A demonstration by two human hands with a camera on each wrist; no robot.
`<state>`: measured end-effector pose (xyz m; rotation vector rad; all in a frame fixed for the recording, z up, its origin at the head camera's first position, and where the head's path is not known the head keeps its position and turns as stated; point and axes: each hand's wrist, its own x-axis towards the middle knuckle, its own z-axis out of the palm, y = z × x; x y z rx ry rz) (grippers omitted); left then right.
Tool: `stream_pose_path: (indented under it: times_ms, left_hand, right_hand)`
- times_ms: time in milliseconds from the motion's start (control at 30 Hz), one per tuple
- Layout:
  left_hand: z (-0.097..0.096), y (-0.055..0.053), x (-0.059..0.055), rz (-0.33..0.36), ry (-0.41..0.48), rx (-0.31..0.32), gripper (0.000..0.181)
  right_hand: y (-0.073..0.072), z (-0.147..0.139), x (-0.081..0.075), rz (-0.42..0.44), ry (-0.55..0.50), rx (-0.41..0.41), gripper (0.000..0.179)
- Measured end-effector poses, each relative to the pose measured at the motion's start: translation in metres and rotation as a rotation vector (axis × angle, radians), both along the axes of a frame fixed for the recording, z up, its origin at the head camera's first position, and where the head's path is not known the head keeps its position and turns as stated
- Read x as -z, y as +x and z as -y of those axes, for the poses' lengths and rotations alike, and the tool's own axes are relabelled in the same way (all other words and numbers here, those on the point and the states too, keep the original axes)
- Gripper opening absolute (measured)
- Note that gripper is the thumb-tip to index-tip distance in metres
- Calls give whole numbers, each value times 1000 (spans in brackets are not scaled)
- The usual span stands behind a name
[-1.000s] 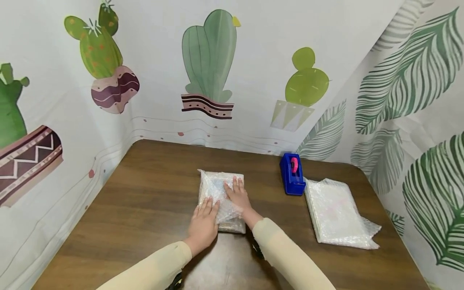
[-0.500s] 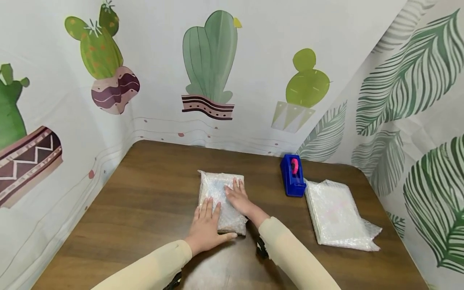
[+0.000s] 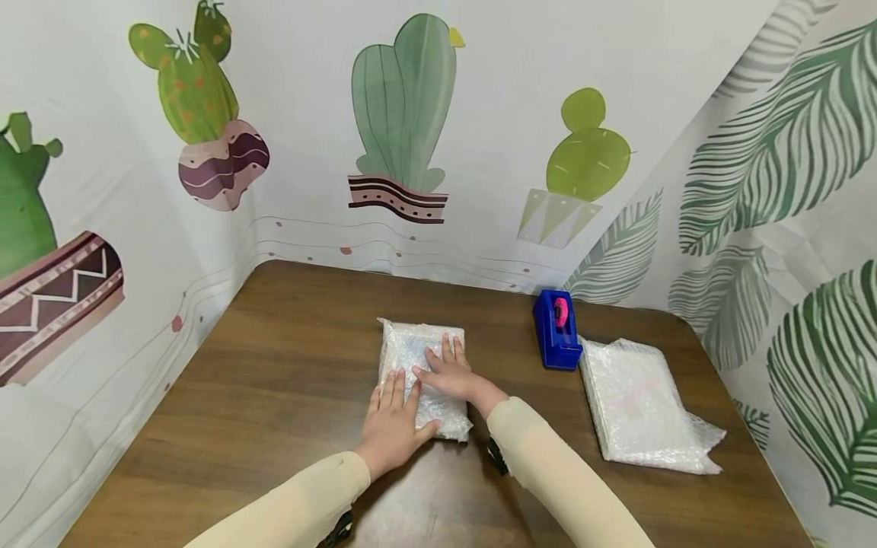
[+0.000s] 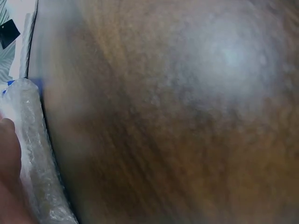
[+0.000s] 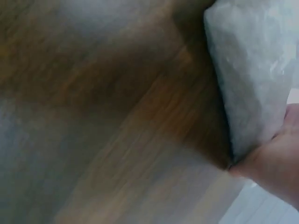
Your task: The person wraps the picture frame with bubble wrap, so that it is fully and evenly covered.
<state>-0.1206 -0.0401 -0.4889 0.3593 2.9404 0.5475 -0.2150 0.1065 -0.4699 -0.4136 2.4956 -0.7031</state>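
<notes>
A flat rectangular package wrapped in clear bubble wrap (image 3: 445, 417) lies at the middle of the table. My left hand (image 3: 392, 428) rests on its lower left side, fingers straight and thumb spread towards the near edge. Across the upper right part lies my right hand (image 3: 454, 376), its fingers extended and its thumb pointing left. In the left wrist view, the package's side (image 4: 39, 158) shows beside part of the left hand (image 4: 9, 163). The right wrist view catches the package (image 5: 252, 70) with part of the right hand (image 5: 280, 161) at its edge.
A blue tape dispenser (image 3: 556, 335) with a pink roll core (image 3: 561, 313) stands at the back right. Beside it, nearer the right edge, lies a second bubble-wrapped package (image 3: 637, 407) with a loose corner. Patterned cloth (image 3: 301, 152) hangs behind the wooden table (image 3: 288, 380).
The wrap's loose near end, at first bunched by the right wrist, now covers the package's near edge. My left thumb has spread out to the right, and my right thumb has moved out left.
</notes>
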Motion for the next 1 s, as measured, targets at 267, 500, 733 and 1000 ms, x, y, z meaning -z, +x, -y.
stream_pose_path:
  times_ms: [267, 500, 733, 1000]
  left_hand:
    - [-6, -1, 4, -29, -16, -41, 89]
    - [10, -9, -8, 55, 173, 22, 83]
    - [44, -56, -9, 83, 403, -91, 54]
    - [49, -103, -3, 329, 742, -232, 61]
  right_hand:
    - [17, 11, 18, -251, 145, 73, 70]
    - [23, 13, 26, -387, 234, 41, 61]
    - [25, 14, 31, -364, 268, 10, 58]
    - [23, 15, 28, -368, 249, 30, 57]
